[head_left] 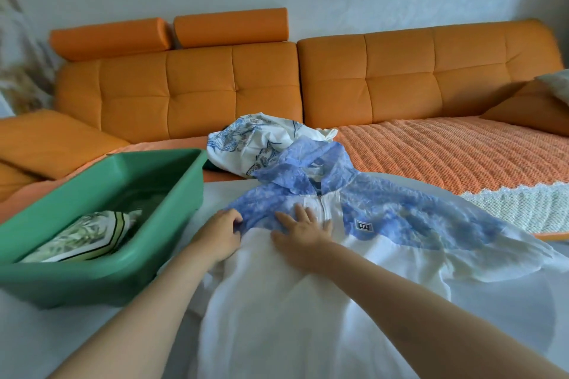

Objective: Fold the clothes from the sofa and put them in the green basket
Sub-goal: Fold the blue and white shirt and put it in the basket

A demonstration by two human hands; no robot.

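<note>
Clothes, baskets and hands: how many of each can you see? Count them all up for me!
Clothes: 3 (blue-and-white hooded jacket, white garment with blue print, green patterned folded piece)
Baskets: 1 (green basket)
Hands: 2 (left hand, right hand)
Total: 6

Green basket (77, 281) sits left on the surface (27, 344), top open. A folded striped garment (83, 237) fills its near-left part; the far-right floor is bare. The basket's right wall is just beside the left hand (220, 232), with a narrow strip of surface between. Hooded jacket (385, 255) covers the middle and right of the surface. Crumpled printed garment (246, 144) is piled behind the hood on the sofa (200, 86). The flat quilted cover (446, 151) to the right is open room.
</note>
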